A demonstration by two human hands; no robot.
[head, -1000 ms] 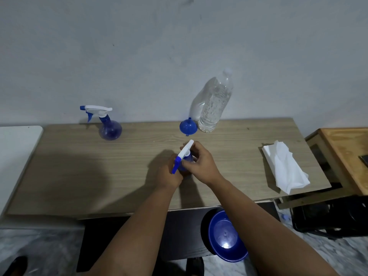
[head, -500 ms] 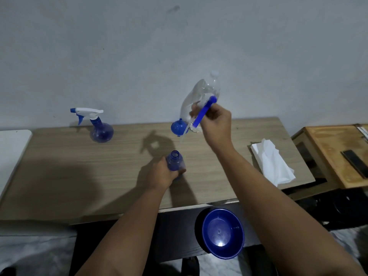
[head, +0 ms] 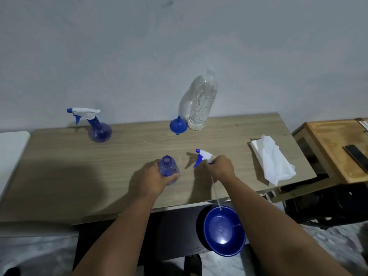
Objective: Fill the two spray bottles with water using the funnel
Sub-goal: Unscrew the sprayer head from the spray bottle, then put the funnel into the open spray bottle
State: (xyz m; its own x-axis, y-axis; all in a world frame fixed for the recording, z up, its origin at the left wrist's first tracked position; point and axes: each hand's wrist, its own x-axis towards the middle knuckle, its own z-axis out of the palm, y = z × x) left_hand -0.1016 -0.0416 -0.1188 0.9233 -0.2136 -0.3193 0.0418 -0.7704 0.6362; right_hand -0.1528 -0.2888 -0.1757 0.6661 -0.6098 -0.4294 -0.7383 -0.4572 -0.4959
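My left hand (head: pixel 154 177) grips an uncapped blue spray bottle (head: pixel 168 169) standing near the middle of the wooden table (head: pixel 59 166); its mouth is open. My right hand (head: pixel 221 167) holds the white and blue spray head (head: pixel 202 156) low over the table, just right of the bottle, its thin dip tube (head: pixel 216 193) trailing past the table's front edge. A second blue spray bottle (head: pixel 95 126) with its head on stands at the back left. A blue funnel (head: pixel 178 126) lies at the back beside a clear water bottle (head: pixel 200 105).
White tissues (head: pixel 272 160) lie on the right end of the table. A blue bowl (head: pixel 224 231) sits below the table's front edge. A wooden side table (head: pixel 338 148) with a dark flat object stands to the right. A white surface (head: pixel 10 148) adjoins the left.
The spray head came off the bottle; my right hand lifted it up toward the water bottle, then brought it down beside the bottle. My left hand kept hold of the bottle.
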